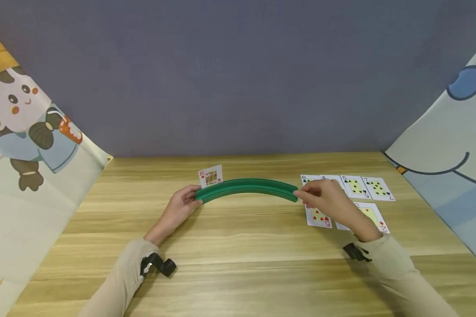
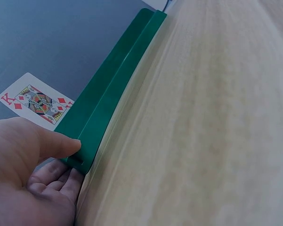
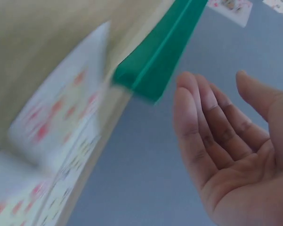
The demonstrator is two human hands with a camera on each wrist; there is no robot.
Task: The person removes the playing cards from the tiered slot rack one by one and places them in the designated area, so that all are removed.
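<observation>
A curved green playing card holder spans the space between my two hands in the head view. My left hand grips its left end, the thumb on one face and the fingers beneath, as the left wrist view shows. A king of diamonds stands upright in the holder close to that hand, its lower edge hidden by the green rim. At the opposite end is my right hand, palm up and fingers loosely bent. A small gap separates its fingertips from the holder in the right wrist view, with nothing held.
Playing cards lie face up in two rows at the right of the wooden table, among them a seven of spades and a five of hearts. My right hand partly covers several. A grey panel closes the back; cartoon-printed cloths flank the sides.
</observation>
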